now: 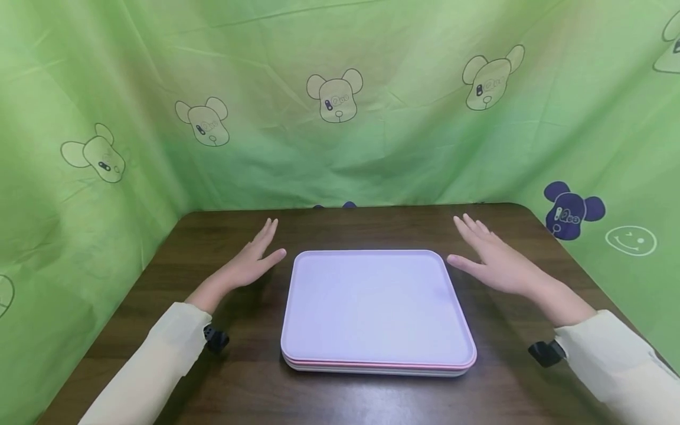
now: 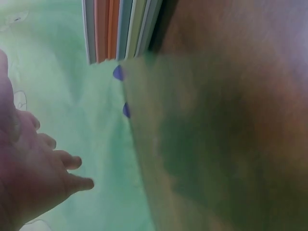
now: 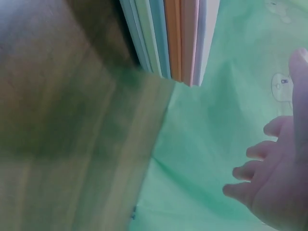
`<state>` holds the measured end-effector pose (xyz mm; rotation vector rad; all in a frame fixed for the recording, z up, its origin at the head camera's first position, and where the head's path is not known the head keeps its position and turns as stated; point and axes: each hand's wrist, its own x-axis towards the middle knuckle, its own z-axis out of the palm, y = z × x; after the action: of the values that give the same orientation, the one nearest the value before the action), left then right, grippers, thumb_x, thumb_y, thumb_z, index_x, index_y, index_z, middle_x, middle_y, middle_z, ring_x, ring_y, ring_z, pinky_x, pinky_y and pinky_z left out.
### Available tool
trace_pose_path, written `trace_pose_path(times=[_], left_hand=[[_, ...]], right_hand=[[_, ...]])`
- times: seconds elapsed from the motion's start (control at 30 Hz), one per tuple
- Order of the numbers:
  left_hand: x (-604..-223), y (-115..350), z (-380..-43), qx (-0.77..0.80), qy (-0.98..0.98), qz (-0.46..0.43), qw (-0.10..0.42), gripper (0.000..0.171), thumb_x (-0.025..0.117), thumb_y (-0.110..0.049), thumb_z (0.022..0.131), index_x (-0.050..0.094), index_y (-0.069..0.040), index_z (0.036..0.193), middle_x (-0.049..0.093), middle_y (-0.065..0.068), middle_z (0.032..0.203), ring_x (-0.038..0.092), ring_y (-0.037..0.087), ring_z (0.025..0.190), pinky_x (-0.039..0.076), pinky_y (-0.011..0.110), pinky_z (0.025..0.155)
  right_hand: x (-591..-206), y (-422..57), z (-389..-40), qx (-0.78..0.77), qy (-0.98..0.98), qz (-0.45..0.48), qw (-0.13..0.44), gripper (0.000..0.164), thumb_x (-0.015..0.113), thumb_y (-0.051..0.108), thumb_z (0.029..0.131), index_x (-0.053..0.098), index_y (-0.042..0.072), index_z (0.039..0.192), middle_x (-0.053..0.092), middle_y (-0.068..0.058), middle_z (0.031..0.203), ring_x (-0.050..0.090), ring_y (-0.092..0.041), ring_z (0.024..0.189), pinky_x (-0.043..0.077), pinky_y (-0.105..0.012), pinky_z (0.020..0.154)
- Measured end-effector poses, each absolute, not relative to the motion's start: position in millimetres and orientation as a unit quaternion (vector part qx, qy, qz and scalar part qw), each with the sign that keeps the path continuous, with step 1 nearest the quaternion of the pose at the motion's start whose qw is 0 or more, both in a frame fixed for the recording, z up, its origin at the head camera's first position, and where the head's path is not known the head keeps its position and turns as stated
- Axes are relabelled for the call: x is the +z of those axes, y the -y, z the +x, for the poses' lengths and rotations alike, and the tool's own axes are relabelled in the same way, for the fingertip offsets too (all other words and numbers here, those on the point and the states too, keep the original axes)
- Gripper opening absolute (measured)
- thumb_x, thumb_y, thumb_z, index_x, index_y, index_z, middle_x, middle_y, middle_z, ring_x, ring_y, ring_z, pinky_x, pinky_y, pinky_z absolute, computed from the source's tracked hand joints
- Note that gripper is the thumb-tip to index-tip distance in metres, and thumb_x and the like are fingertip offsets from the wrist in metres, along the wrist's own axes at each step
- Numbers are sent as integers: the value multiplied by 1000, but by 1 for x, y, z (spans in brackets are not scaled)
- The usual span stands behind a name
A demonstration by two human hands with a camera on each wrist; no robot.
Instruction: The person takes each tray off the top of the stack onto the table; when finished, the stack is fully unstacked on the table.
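Observation:
A stack of rectangular trays (image 1: pixel 377 307) with rounded corners lies on the table, the top one pale lilac. Both wrist views show the stack's side, with layers in lilac, pink, orange, blue and green (image 2: pixel 121 29) (image 3: pixel 166 38). My left hand (image 1: pixel 249 262) is held over the table to the left of the stack, its fingers straight and thumb apart, holding nothing. To the right, my right hand (image 1: pixel 496 260) is spread likewise, its thumb tip close to the top tray's far right corner. The hands are apart from each other, with the stack between them.
The dark brown wooden table (image 1: pixel 372 401) reaches back to a green curtain (image 1: pixel 265 165) printed with bear faces, which also hangs along both sides. Black wrist cameras sit at the left cuff (image 1: pixel 216 339) and right cuff (image 1: pixel 547 353).

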<state>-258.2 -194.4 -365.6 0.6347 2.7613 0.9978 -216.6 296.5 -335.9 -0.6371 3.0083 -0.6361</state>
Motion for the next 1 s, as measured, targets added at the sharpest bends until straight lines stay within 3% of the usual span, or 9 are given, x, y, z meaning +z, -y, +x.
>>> trace_pose_path(times=[0.17,0.3,0.43,0.53,0.63,0.8,1.0], left_hand=[[-374,196,-249,435,-875,192,92,75,39,-50,102,0,-16,157,-4,7,162,4,33,146,13,57,112],[-381,197,-244,516,-829,183,111,68,42,-38,104,9,-8,156,11,19,160,20,40,142,25,55,109],[-389,197,-241,586,-778,169,150,65,46,-29,104,14,-3,155,19,25,156,31,41,137,37,51,104],[-395,196,-238,624,-745,154,177,65,47,-28,104,15,-3,155,19,24,156,32,40,137,38,49,103],[-399,194,-235,661,-709,147,196,64,46,-27,104,15,-2,155,17,24,157,29,41,138,39,49,103],[-405,190,-230,699,-665,141,221,59,41,-16,106,12,0,154,14,24,158,27,42,139,39,49,102],[-413,187,-228,710,-649,135,237,69,52,-7,100,11,-3,155,13,22,158,34,35,135,40,47,103]], right_hand=[[-343,-297,-206,-256,-944,-207,-10,79,53,40,100,10,7,156,11,-23,158,18,-47,140,21,-64,106],[-352,-297,-199,-278,-940,-196,-28,73,55,37,99,21,4,154,28,-25,153,42,-45,128,35,-61,98],[-362,-296,-193,-304,-935,-174,-47,66,57,35,99,32,1,150,44,-25,143,53,-41,117,45,-53,90],[-370,-295,-189,-337,-927,-158,-53,62,59,32,98,39,-1,146,53,-23,135,56,-37,116,50,-32,87],[-376,-293,-185,-369,-916,-144,-54,58,61,28,97,44,-2,143,58,-21,130,62,-24,109,48,-16,79],[-384,-288,-179,-420,-898,-125,-38,58,65,24,95,45,-5,141,59,-24,127,60,-2,100,49,-16,77],[-392,-287,-177,-472,-875,-104,-19,57,66,19,94,44,-7,140,57,-26,124,58,2,95,50,-18,77]])
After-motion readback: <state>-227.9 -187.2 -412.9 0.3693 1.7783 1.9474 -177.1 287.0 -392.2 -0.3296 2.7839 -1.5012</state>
